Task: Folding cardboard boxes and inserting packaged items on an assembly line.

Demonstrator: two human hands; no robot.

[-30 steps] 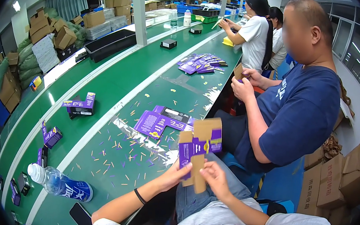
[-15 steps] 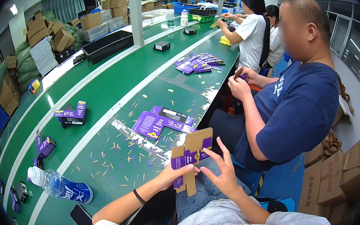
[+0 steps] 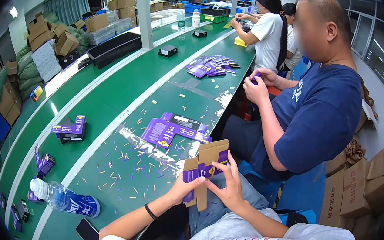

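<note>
A partly folded purple carton with bare brown cardboard flaps is held up over my lap. My left hand grips its left side, with the thumb lying across the front. At its right side, my right hand has its fingers on the purple panel and its thumb close to the lower edge. On the bench just beyond lie flat purple cartons, one partly over a black-sided piece. Thin purple and brown slivers are scattered around them.
A blue-labelled bottle and a dark phone are at the left. Purple boxes stand along the green belt. A fanned carton pile lies farther off. A co-worker sits close at right, beside brown boxes.
My right hand has closed in from spread fingers onto the carton's right panel, which has swung slightly. Boxes on the belt have shifted toward the left and nearer. The co-worker's hands have moved.
</note>
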